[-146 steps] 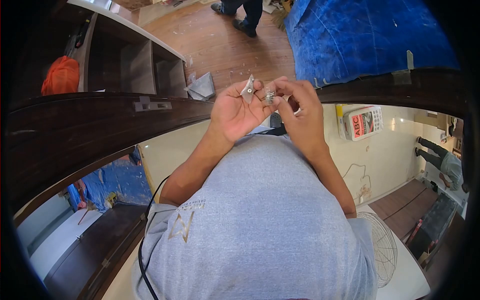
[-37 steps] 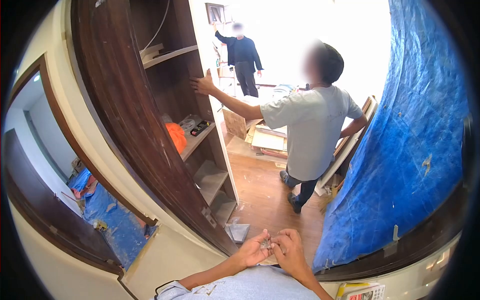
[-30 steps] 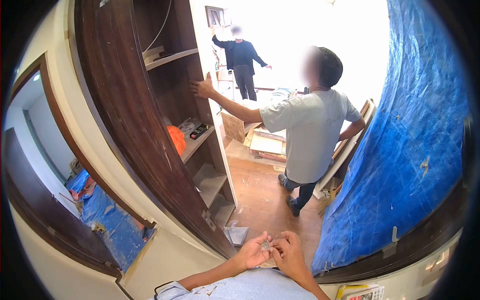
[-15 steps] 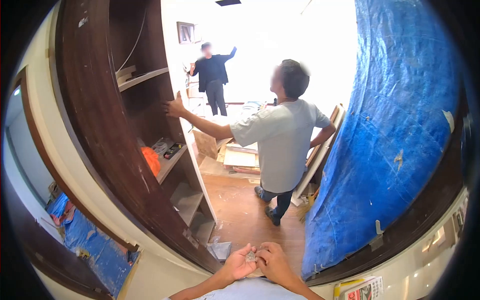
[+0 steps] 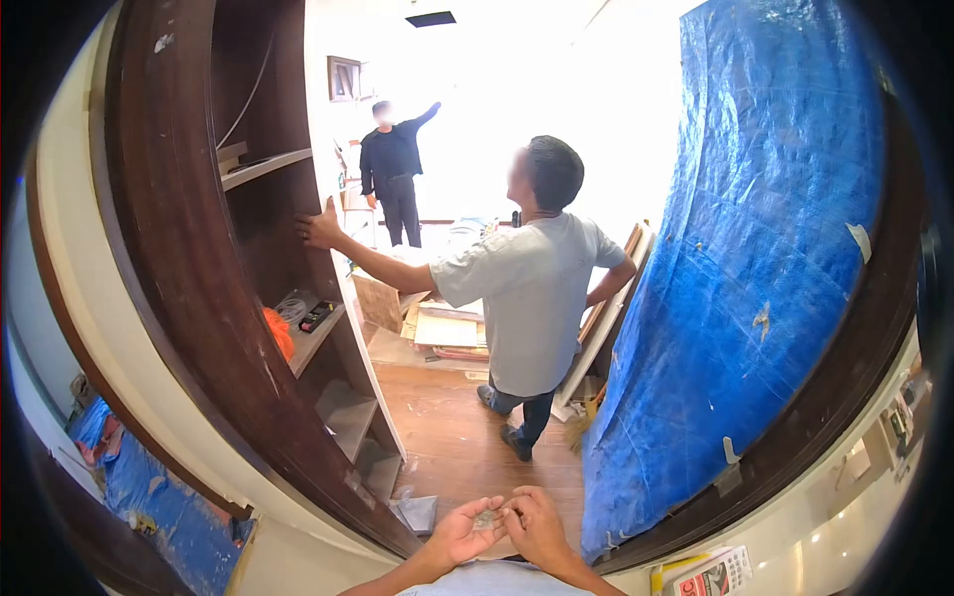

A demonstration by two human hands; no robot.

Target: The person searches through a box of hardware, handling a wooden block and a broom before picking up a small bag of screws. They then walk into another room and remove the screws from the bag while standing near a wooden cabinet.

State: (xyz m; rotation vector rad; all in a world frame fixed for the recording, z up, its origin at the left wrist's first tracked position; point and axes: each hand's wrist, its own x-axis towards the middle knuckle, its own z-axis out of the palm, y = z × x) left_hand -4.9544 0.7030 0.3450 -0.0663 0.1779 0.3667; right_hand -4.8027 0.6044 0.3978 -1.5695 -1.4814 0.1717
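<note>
Small metal fitting [image 5: 485, 519] sits low in the view, close to the person's chest, between both hands. The left hand [image 5: 455, 534] lies palm-up with fingers loosely curled under it, probably as a catch tray, while the right hand [image 5: 540, 528] has its fingertips pinched narrow on it, likely for fine handling; detail of the part is too small to tell. Beyond, a co-worker in a grey T-shirt [image 5: 532, 298] braces one hand [image 5: 320, 226] on the dark wooden shelf unit [image 5: 248, 248], with a blue tarpaulin [image 5: 755, 248] hung on the right.
</note>
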